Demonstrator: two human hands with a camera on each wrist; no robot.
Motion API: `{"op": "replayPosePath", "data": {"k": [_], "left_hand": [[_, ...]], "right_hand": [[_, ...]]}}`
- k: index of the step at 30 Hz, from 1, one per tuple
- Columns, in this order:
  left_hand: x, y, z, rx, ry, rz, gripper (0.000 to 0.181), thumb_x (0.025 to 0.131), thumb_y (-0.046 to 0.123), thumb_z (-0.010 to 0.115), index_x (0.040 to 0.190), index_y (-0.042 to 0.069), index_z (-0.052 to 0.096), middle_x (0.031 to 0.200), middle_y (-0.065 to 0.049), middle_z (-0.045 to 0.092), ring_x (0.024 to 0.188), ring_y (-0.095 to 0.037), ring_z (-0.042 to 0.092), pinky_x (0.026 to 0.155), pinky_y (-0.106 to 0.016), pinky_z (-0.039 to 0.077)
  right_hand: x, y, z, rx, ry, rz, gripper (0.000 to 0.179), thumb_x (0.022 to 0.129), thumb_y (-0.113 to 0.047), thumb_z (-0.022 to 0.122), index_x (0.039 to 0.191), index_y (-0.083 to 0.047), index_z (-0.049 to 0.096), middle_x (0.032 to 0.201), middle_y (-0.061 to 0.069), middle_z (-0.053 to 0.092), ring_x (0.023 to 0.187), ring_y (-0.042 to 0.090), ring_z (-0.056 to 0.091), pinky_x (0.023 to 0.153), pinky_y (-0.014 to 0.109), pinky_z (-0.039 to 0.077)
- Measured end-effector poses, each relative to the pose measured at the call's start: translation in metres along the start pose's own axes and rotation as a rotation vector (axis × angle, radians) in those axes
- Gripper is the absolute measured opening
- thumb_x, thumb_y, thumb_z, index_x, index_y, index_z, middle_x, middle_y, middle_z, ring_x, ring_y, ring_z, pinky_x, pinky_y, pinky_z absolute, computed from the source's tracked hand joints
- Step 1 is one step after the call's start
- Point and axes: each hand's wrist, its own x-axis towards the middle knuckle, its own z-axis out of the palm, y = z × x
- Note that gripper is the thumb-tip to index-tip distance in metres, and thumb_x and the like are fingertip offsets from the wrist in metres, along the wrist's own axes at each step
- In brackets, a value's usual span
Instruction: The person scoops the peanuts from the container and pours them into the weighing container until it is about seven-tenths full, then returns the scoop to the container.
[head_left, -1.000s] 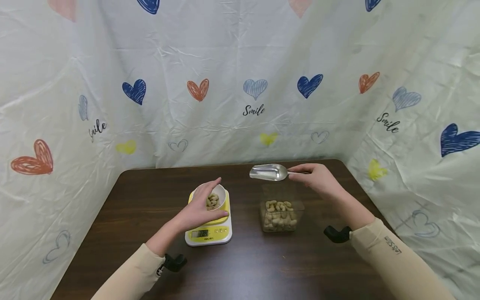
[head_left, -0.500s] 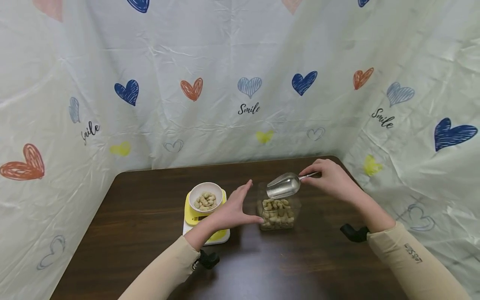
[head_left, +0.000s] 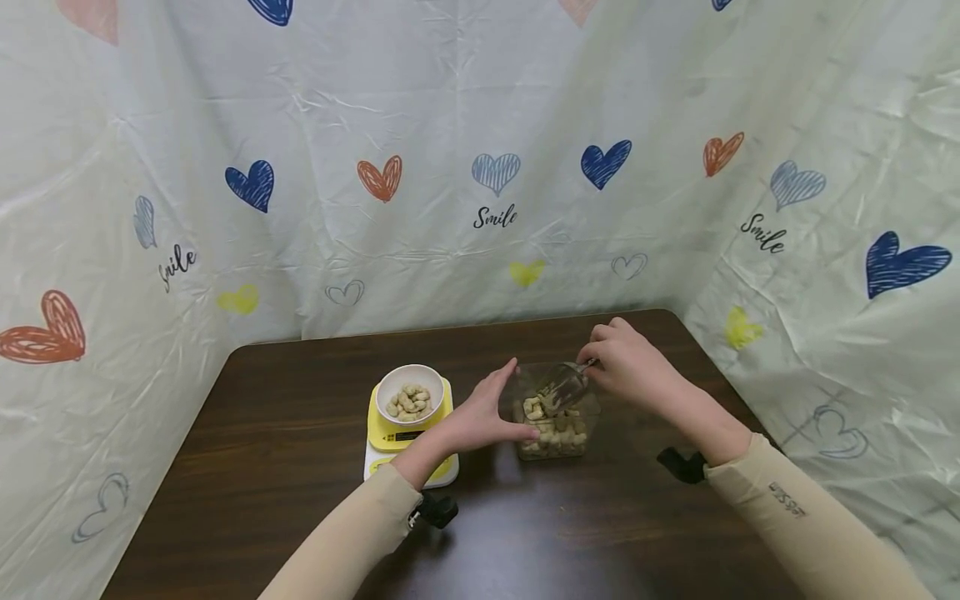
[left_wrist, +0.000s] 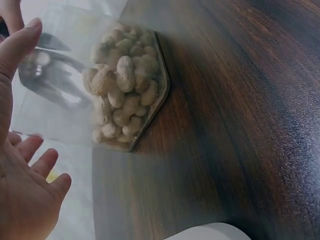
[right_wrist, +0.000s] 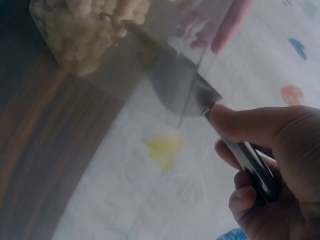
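Note:
In the head view my right hand (head_left: pixel 633 367) holds a metal scoop (head_left: pixel 564 390) by its handle (right_wrist: pixel 252 167), thumb laid along it. The scoop's bowl tilts down inside a clear plastic container (head_left: pixel 592 421), its tip among the peanuts (head_left: pixel 555 437) in their shells. My left hand (head_left: pixel 480 421) is at the container's left side, thumb and fingers spread; in the left wrist view the straight fingers (left_wrist: pixel 45 162) are close to its clear wall. A white bowl (head_left: pixel 408 374) of peanuts stands on a yellow and white kitchen scale (head_left: pixel 384 435) left of that hand.
The dark wooden table (head_left: pixel 285 433) carries the scale and the container. A white curtain (head_left: pixel 420 250) printed with hearts hangs behind and along both sides. My left forearm covers part of the scale's front.
My left hand has moved right from beside the bowl to the container. My right hand has lowered and tipped the scoop, from above the container down into the peanuts.

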Motion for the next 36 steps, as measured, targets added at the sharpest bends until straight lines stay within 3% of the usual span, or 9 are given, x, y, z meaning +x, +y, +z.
{"op": "replayPosePath", "data": {"k": [8, 13, 22, 26, 36], "left_hand": [[0.002, 0.001, 0.000, -0.026, 0.005, -0.007, 0.109, 0.085, 0.047, 0.083, 0.164, 0.035, 0.010, 0.160, 0.002, 0.032, 0.148, -0.016, 0.028, 0.114, -0.050, 0.034], [0.002, 0.001, -0.002, -0.033, 0.004, -0.008, 0.107, 0.084, 0.053, 0.081, 0.164, 0.034, 0.012, 0.158, 0.005, 0.031, 0.146, -0.015, 0.032, 0.112, -0.046, 0.037], [0.002, 0.002, 0.000, -0.005, 0.017, 0.001, 0.111, 0.080, 0.060, 0.082, 0.164, 0.028, 0.017, 0.157, 0.002, 0.035, 0.144, -0.014, 0.034, 0.112, -0.045, 0.037], [0.003, 0.002, 0.002, -0.008, 0.024, 0.002, 0.110, 0.080, 0.057, 0.083, 0.164, 0.026, 0.018, 0.156, 0.001, 0.036, 0.144, -0.014, 0.034, 0.112, -0.044, 0.038], [0.002, 0.001, 0.004, -0.028, 0.018, -0.007, 0.109, 0.082, 0.056, 0.081, 0.165, 0.025, 0.016, 0.157, 0.003, 0.034, 0.146, -0.016, 0.033, 0.113, -0.046, 0.036]], "right_hand": [[0.008, -0.007, 0.018, -0.068, 0.019, -0.085, 0.012, 0.083, 0.000, 0.083, 0.089, -0.009, 0.079, 0.083, 0.000, 0.057, 0.077, 0.021, 0.042, 0.072, 0.037, 0.043], [0.015, -0.007, 0.029, -0.069, -0.039, -0.125, 0.012, 0.081, -0.005, 0.087, 0.089, -0.010, 0.079, 0.083, 0.000, 0.057, 0.076, 0.021, 0.041, 0.071, 0.036, 0.041], [0.021, 0.011, 0.028, 0.196, -0.265, 0.020, 0.008, 0.091, -0.011, 0.079, 0.098, -0.015, 0.079, 0.096, -0.002, 0.063, 0.094, 0.024, 0.055, 0.087, 0.046, 0.044], [0.022, 0.017, 0.028, 0.237, -0.289, 0.031, 0.008, 0.092, -0.014, 0.078, 0.100, -0.017, 0.079, 0.098, -0.003, 0.062, 0.097, 0.024, 0.057, 0.089, 0.048, 0.046], [0.021, 0.029, 0.018, 0.395, -0.341, 0.103, 0.010, 0.096, -0.021, 0.074, 0.105, -0.019, 0.078, 0.103, -0.004, 0.064, 0.096, 0.015, 0.062, 0.081, 0.040, 0.052]]}}
